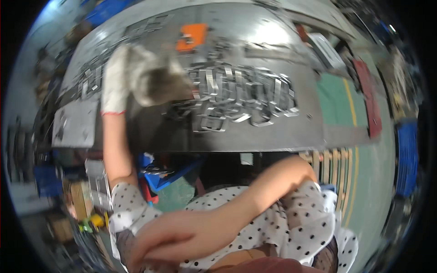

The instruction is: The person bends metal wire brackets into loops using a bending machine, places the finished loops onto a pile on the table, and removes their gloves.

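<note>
My left arm reaches over the table, its hand (119, 75) in a white knitted glove with a red cuff edge. Blurred by motion, a second whitish work glove (159, 84) with a dirty grey patch hangs from that hand's fingers, which look closed on it. Bare, my right hand (182, 239) crosses in front of my body toward the left sleeve. Its fingers are stretched out and smeared, with nothing seen in them. Right of the gloves lies a pile of bent metal frames (246, 93), shiny and roughly rectangular.
More metal pieces (91, 79) lie along the left of the dark metal table (255, 136). An orange piece (192, 37) sits toward the back. Below the front edge stands a blue bin (170, 177); a wooden pallet (334, 170) is at the right. A grey plate (75, 123) rests at the left corner.
</note>
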Available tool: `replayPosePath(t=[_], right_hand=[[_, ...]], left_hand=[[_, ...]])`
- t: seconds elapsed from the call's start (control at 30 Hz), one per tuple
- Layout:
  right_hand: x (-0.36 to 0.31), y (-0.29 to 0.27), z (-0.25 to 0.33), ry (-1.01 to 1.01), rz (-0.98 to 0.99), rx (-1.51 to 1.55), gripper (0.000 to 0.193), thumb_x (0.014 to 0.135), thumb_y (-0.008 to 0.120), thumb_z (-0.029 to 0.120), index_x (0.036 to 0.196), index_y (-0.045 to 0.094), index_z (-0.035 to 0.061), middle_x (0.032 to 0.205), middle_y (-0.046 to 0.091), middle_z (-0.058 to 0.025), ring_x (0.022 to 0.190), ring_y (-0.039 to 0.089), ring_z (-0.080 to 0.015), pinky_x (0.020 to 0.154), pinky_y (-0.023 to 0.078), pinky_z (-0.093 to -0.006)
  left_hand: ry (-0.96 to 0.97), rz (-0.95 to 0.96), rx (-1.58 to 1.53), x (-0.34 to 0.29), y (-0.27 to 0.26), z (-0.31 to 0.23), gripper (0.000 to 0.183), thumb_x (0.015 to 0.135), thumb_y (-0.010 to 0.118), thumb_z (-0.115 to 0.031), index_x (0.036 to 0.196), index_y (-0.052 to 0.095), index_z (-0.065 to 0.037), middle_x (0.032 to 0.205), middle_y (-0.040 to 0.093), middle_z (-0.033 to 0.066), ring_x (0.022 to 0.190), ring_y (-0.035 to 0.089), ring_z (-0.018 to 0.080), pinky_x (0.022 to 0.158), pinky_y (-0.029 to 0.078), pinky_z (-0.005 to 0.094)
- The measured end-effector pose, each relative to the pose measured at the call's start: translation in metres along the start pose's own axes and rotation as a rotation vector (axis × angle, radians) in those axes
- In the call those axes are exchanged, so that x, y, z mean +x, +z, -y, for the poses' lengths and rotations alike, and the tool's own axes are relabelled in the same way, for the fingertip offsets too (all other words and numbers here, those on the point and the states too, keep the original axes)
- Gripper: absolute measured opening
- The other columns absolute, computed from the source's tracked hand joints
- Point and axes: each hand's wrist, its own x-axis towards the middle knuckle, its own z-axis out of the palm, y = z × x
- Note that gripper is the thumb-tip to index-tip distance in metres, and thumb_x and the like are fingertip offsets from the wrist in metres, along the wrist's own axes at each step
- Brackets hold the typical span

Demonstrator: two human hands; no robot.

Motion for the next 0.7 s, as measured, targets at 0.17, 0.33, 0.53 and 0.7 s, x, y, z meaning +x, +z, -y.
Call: replayPosePath(t=[0.17,0.33,0.53,0.7], right_hand=[[-0.047,-0.041,0.06,0.105,-0.4,-0.65,0.043,0.099,0.067,0.008,0.14,0.055,0.0013,0.128,0.061,-0.0131,0.113,0.062,-0.0209,0.094,0.052,-0.0352],[-0.013,-0.134,0.117,-0.137,-0.804,-1.8,0.114,0.08,0.086,0.046,0.159,0.022,-0.0054,0.154,0.041,-0.0302,0.146,0.039,-0.0437,0.12,0.034,-0.0482],[-0.01,-0.2,0.146,0.309,-0.713,-1.007,0.061,0.092,0.08,0.037,0.13,0.064,-0.0073,0.116,0.074,-0.0163,0.106,0.068,-0.0183,0.098,0.052,-0.0324],[-0.024,-0.203,0.162,0.43,-0.654,-1.172,0.036,0.098,0.073,0.029,0.108,0.074,-0.0053,0.09,0.075,-0.0046,0.084,0.064,-0.0085,0.079,0.054,-0.0305]], left_hand=[[0.002,0.121,-0.001,-0.011,0.01,-0.025,0.042,0.106,0.058,-0.04,0.119,0.069,-0.001,0.106,0.073,0.0065,0.092,0.067,0.0121,0.082,0.055,0.0283],[0.495,0.443,0.32,0.005,0.0,-0.031,0.051,0.093,0.063,-0.016,0.138,0.056,0.008,0.136,0.063,0.0225,0.128,0.06,0.0391,0.112,0.047,0.0445],[0.075,0.463,-0.498,-0.011,0.089,-0.062,0.045,0.111,0.048,-0.04,0.126,0.064,0.0,0.113,0.072,0.0121,0.096,0.072,0.0168,0.082,0.06,0.0299],[0.309,0.293,0.127,-0.027,0.084,-0.074,0.032,0.102,0.063,-0.029,0.12,0.068,-0.003,0.115,0.07,0.013,0.109,0.067,0.0202,0.094,0.057,0.0365]])
